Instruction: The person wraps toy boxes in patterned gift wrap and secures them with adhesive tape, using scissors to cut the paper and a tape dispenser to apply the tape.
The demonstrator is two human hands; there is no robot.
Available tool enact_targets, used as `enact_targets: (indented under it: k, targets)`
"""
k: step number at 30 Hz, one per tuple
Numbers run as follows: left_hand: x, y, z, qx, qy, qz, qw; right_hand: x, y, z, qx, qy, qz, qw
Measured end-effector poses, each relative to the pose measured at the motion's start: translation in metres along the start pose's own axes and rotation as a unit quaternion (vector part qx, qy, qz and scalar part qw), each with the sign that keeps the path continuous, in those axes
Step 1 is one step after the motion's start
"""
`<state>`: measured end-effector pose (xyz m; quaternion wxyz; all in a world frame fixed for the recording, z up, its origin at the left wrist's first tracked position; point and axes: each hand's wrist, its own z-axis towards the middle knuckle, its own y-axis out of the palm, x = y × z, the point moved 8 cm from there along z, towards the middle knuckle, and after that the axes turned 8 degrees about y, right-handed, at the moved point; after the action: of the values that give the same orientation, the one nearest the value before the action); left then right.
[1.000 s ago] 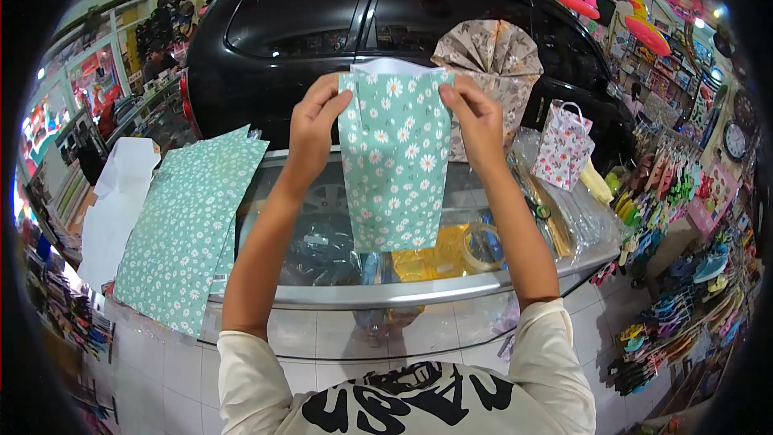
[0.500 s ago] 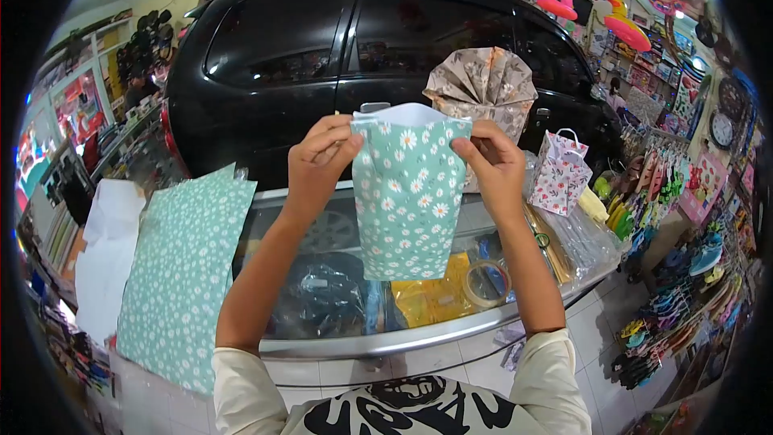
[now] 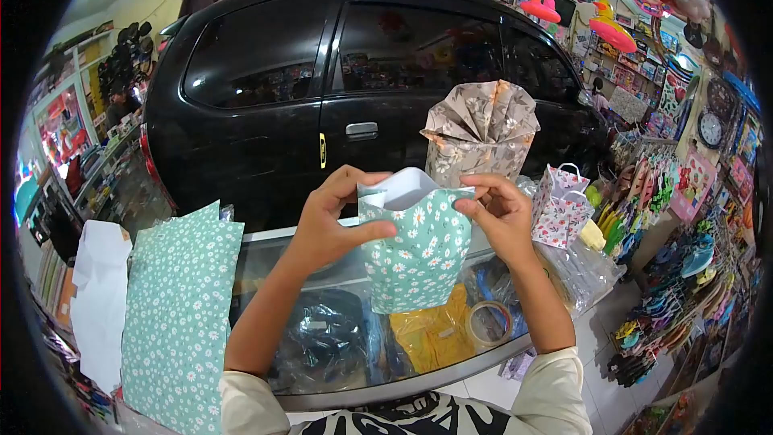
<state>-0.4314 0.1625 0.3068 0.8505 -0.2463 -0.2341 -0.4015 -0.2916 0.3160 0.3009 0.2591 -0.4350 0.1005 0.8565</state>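
A green paper bag with white daisies [image 3: 419,254] hangs upright above the glass counter, its white inside showing at the gaping top. My left hand [image 3: 338,217] grips its upper left side, thumb across the front and fingers at the back edge. The top right corner is pinched between thumb and fingers of my right hand [image 3: 503,213]. At the left lies a large sheet of matching daisy paper [image 3: 181,314], beside a white sheet [image 3: 101,298]. Behind the bag stands a brown floral paper bag with a pleated fan top [image 3: 483,133].
Under the bag is a glass counter [image 3: 322,278] with a roll of tape [image 3: 489,323] and yellow plastic packaging [image 3: 435,330]. A small floral gift bag [image 3: 561,209] stands at the right on clear plastic. A black car [image 3: 258,125] is close behind the counter.
The daisy bag sits lower in view and its mouth gapes wider. My left thumb has shifted from the top edge down onto the bag's front. The view has tilted upward.
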Motion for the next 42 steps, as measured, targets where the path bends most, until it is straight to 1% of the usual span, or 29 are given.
enact_targets:
  k: [1, 2, 3, 4, 5, 6, 7, 9, 10, 11, 12, 15, 16, 18, 19, 20, 21, 22, 24, 25, 27, 28, 29, 31, 33, 35, 36, 39, 42]
  targets:
    - [-0.001, 0.001, 0.003, -0.005, -0.006, 0.027, 1.000, 0.003, -0.004, 0.000, 0.008, 0.009, -0.001, 1.000]
    - [-0.004, -0.001, 0.004, 0.014, -0.046, 0.011, 0.999, 0.008, -0.009, 0.000, 0.017, 0.019, -0.003, 1.000]
    - [-0.006, -0.001, 0.005, 0.015, -0.051, 0.019, 0.998, 0.011, -0.013, -0.001, 0.025, 0.029, -0.006, 0.999]
    - [-0.008, -0.003, 0.006, 0.016, -0.056, 0.029, 0.998, 0.010, -0.014, -0.001, 0.027, 0.025, -0.010, 0.999]
    - [-0.011, -0.004, 0.006, 0.016, -0.060, 0.039, 0.997, 0.007, -0.014, -0.001, 0.013, 0.001, -0.015, 1.000]
    - [-0.007, -0.001, 0.009, 0.017, -0.025, 0.013, 0.999, 0.005, -0.013, -0.001, -0.001, -0.024, -0.018, 1.000]
    - [-0.008, -0.001, 0.010, 0.019, -0.021, 0.005, 1.000, 0.003, -0.012, 0.001, -0.013, -0.050, -0.021, 0.998]
    - [-0.008, 0.000, 0.011, 0.024, -0.012, -0.011, 1.000, -0.003, -0.004, 0.008, -0.040, -0.040, 0.014, 0.998]
    - [-0.018, -0.001, 0.007, 0.019, -0.094, -0.027, 0.995, -0.008, 0.002, 0.010, -0.054, -0.033, 0.030, 0.998]
    - [-0.014, -0.001, 0.009, 0.006, -0.089, -0.013, 0.996, -0.010, 0.005, 0.012, -0.070, -0.024, 0.047, 0.996]
    - [-0.011, -0.001, 0.011, -0.007, -0.086, 0.001, 0.996, -0.006, 0.008, 0.013, -0.097, 0.008, 0.034, 0.995]
    - [-0.011, -0.004, 0.013, -0.020, -0.055, 0.040, 0.997, -0.001, 0.009, 0.015, -0.091, 0.109, 0.002, 0.990]
    - [-0.011, -0.005, 0.015, -0.014, -0.052, 0.051, 0.997, -0.001, 0.006, 0.015, -0.063, 0.103, -0.006, 0.993]
    - [-0.011, -0.006, 0.018, -0.015, -0.059, 0.073, 0.995, 0.000, 0.003, 0.014, -0.081, 0.060, -0.099, 0.990]
    - [-0.008, -0.006, 0.020, -0.020, -0.021, 0.081, 0.996, -0.001, 0.003, 0.015, -0.090, 0.038, -0.145, 0.985]
    - [-0.008, -0.005, 0.023, -0.026, 0.017, 0.089, 0.996, -0.005, 0.003, 0.016, -0.069, 0.043, -0.144, 0.986]
    - [-0.005, -0.004, 0.024, -0.032, 0.055, 0.097, 0.993, -0.004, 0.003, 0.016, -0.077, 0.043, -0.149, 0.985]
    - [-0.010, -0.004, 0.024, -0.043, 0.020, 0.083, 0.995, -0.003, 0.003, 0.016, -0.085, 0.043, -0.154, 0.983]
    - [-0.017, -0.005, 0.023, -0.052, 0.007, 0.045, 0.998, -0.003, 0.002, 0.016, -0.115, 0.053, -0.178, 0.976]
    - [-0.020, -0.004, 0.022, -0.056, -0.001, 0.026, 0.998, -0.002, 0.002, 0.016, -0.118, 0.044, -0.163, 0.979]
    - [-0.018, -0.003, 0.024, -0.070, -0.034, 0.056, 0.995, 0.002, 0.000, 0.015, -0.124, 0.024, -0.135, 0.983]
    - [-0.018, -0.003, 0.024, -0.080, -0.056, 0.069, 0.993, -0.003, 0.001, 0.014, -0.138, 0.003, -0.185, 0.973]
    - [-0.021, -0.003, 0.024, -0.090, -0.079, 0.082, 0.989, -0.004, 0.000, 0.013, -0.139, -0.013, -0.184, 0.973]
    - [-0.013, -0.001, 0.026, -0.116, 0.036, 0.093, 0.988, -0.005, 0.000, 0.012, -0.140, -0.047, -0.180, 0.972]
    - [-0.001, 0.001, 0.027, -0.126, 0.142, 0.092, 0.978, -0.008, 0.000, 0.012, -0.138, -0.050, -0.173, 0.974]
    - [0.003, 0.001, 0.026, -0.137, 0.184, 0.095, 0.969, -0.009, -0.001, 0.013, -0.138, -0.061, -0.155, 0.976]
    - [0.005, 0.002, 0.025, -0.142, 0.205, 0.096, 0.964, -0.012, 0.000, 0.013, -0.169, -0.098, -0.160, 0.968]
    - [0.007, 0.005, 0.024, -0.171, 0.221, 0.133, 0.951, -0.012, -0.001, 0.014, -0.198, -0.117, -0.160, 0.960]
    - [0.006, 0.006, 0.021, -0.174, 0.244, 0.128, 0.946, -0.012, -0.002, 0.014, -0.224, -0.109, -0.148, 0.957]
